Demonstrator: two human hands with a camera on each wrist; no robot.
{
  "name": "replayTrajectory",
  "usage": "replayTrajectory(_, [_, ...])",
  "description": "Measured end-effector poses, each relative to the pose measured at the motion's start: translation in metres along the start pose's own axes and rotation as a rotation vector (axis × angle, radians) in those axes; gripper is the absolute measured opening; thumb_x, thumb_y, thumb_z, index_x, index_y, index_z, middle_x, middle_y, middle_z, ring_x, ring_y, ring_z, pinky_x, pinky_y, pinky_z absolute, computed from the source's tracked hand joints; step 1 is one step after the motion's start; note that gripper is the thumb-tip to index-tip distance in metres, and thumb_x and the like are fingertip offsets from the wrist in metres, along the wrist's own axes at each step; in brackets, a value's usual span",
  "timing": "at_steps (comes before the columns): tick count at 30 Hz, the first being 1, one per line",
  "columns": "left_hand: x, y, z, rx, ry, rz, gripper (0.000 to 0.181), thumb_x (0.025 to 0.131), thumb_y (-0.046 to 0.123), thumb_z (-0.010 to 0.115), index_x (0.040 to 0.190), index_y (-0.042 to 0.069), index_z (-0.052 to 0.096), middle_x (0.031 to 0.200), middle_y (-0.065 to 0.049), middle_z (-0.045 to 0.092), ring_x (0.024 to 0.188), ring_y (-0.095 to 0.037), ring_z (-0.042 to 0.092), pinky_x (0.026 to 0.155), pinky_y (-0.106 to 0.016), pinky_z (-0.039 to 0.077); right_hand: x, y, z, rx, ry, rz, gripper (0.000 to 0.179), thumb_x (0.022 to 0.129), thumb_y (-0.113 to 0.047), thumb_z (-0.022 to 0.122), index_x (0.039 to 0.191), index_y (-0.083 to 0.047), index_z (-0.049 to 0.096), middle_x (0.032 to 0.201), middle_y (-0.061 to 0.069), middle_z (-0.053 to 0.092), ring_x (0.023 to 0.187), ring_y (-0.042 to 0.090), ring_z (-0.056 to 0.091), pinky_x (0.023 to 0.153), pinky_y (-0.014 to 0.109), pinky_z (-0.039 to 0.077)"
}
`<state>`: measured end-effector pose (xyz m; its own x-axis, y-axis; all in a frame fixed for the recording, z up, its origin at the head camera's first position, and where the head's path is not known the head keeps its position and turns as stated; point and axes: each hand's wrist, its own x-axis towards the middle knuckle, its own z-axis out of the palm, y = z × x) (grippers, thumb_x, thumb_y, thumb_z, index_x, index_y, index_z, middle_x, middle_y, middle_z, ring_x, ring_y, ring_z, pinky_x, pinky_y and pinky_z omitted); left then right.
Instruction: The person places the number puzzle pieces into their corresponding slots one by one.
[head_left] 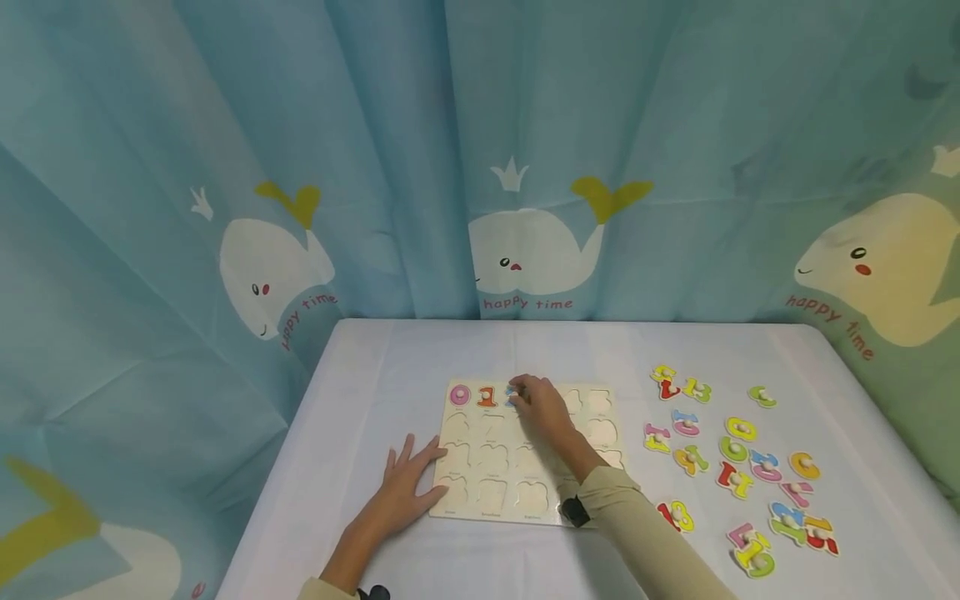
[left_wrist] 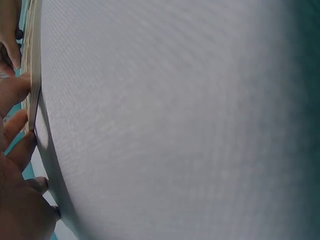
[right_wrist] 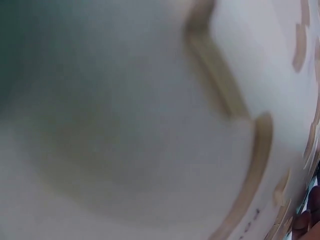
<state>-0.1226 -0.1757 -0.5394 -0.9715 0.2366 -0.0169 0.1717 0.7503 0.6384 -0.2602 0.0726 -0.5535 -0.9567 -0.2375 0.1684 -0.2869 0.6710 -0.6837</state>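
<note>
A pale wooden number puzzle board (head_left: 491, 427) lies on the table, with a pink 0 (head_left: 460, 395) and an orange 1 (head_left: 487, 397) seated at the left of its top row. My right hand (head_left: 543, 407) reaches across the board and pinches a blue number piece (head_left: 510, 392) over the third slot, its fingers covering most of the piece. At the board's left edge, my left hand (head_left: 405, 483) has its fingers spread, thumb and index fingertip touching the edge. The left wrist view shows those fingers (left_wrist: 20, 150) against the board's side; in the right wrist view, cut-out recesses (right_wrist: 235, 165) appear close up.
Loose number pieces with small knobs lie scattered to the right of the board, including a yellow-green 13 (head_left: 697, 390) and a red-and-yellow 11 (head_left: 734, 481). Some overlap, such as the 15 (head_left: 821, 535). A blue whale-print curtain (head_left: 405, 167) hangs behind the white table (head_left: 337, 408).
</note>
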Motion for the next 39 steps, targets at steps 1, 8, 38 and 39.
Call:
replayTrajectory(1, [-0.001,0.000,0.000,0.000,0.004,0.003,0.049,0.085,0.025,0.067,0.130,0.012,0.053,0.145,-0.013,0.039,0.138,-0.042,0.011,0.109,-0.058,-0.001,0.000,0.000,0.001,0.004,-0.004,-0.001,0.024,0.088,-0.013,0.067,0.111,-0.008,0.064,0.084,-0.002,0.060,0.075,0.014,0.049,0.061,0.029,0.044])
replayTrajectory(8, [-0.001,-0.001,0.000,0.003,0.018,0.017,0.048,0.085,0.024,0.068,0.129,0.011,0.054,0.144,-0.013,0.040,0.138,-0.043,0.012,0.109,-0.059,0.000,-0.003,-0.001,0.003,-0.020,-0.005,-0.040,0.026,0.089,-0.006,0.065,0.115,-0.004,0.062,0.094,0.003,0.060,0.080,0.017,0.052,0.067,0.031,0.047])
replayTrajectory(38, [0.001,-0.006,0.004,0.012,0.026,0.030,0.048,0.085,0.026,0.067,0.129,0.012,0.054,0.145,-0.013,0.039,0.137,-0.045,0.012,0.107,-0.061,-0.001,-0.028,0.082,-0.112,-0.089,0.266,0.124,0.030,0.089,-0.005,0.062,0.118,0.003,0.058,0.098,0.020,0.059,0.084,0.031,0.053,0.071,0.044,0.045])
replayTrajectory(39, [0.001,-0.006,0.004,0.012,0.024,0.022,0.048,0.085,0.026,0.067,0.129,0.013,0.054,0.145,-0.013,0.039,0.138,-0.044,0.011,0.108,-0.060,-0.002,-0.031,0.088,-0.117,-0.095,0.274,0.140,0.031,0.090,-0.006,0.061,0.119,0.004,0.058,0.100,0.021,0.058,0.086,0.033,0.053,0.072,0.045,0.045])
